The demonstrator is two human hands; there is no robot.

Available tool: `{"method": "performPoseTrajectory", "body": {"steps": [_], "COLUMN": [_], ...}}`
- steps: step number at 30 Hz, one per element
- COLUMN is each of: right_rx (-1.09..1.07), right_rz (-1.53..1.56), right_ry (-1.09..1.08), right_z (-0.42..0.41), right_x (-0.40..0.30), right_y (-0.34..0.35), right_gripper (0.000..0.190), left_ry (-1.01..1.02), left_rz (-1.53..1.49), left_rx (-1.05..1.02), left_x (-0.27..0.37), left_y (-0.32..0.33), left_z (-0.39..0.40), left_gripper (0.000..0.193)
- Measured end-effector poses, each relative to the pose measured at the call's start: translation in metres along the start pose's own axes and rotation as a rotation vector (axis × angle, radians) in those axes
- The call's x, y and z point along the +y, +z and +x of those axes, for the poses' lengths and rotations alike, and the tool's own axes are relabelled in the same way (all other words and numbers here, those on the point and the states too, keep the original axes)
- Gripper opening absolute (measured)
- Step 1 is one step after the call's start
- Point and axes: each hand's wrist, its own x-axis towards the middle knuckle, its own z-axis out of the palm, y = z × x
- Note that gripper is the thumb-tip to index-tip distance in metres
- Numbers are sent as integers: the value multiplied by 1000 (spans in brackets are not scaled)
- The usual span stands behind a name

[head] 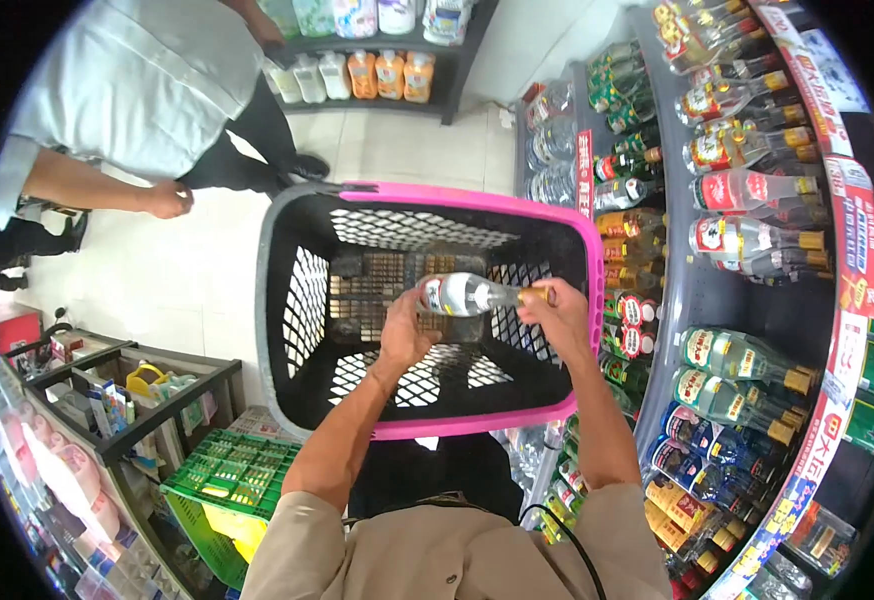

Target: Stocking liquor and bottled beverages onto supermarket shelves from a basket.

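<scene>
Both my hands hold one clear glass bottle (468, 294) with a gold cap and a printed label. It lies sideways over the opening of a black plastic shopping basket (426, 416) with a pink and grey rim. My left hand (405, 330) grips the bottle's base end, at the left. At the right, my right hand (561, 311) has its fingers around the gold cap and neck. Beneath the bottle, the basket's lattice walls and slatted bottom show, partly hidden by my hands and forearms.
A shelf unit (669, 300) packed with glass bottles runs along my right. Ahead, a dark shelf (377, 105) bears plastic bottles. A person in a light shirt (159, 82) stands at the upper left. Low at left are a green crate (231, 469) and a dark-framed bin (171, 420).
</scene>
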Motion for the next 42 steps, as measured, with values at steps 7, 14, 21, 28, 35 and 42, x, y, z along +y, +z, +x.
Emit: {"method": "performPoseTrajectory", "body": {"steps": [7,14,21,28,35,42], "right_rx": [-40,-67,-38,18,78,89], "right_rz": [27,47,27,50,111,196], "right_ry": [-77,-207,-247,-255,-302,-345], "right_z": [-74,-119,-135,-138,-159,-174], "right_x": [-94,-124,-138,-147,-159,-140], "right_y": [-5,-3,4,11,15,25], "right_gripper": [20,12,13,12,17,24], "left_ry": [564,597,369,302,302,284], "left_rz": [-5,-208,-150,-95,-131,-106], "left_rx": [251,138,-46,-105,-110,-128], "left_x": [33,61,90,103,112,122], "left_y": [-24,-45,-76,-94,-96,-102], "left_z": [-23,-64,-74,-80,-95,-106], "left_gripper": [96,83,82,81,82,79]}}
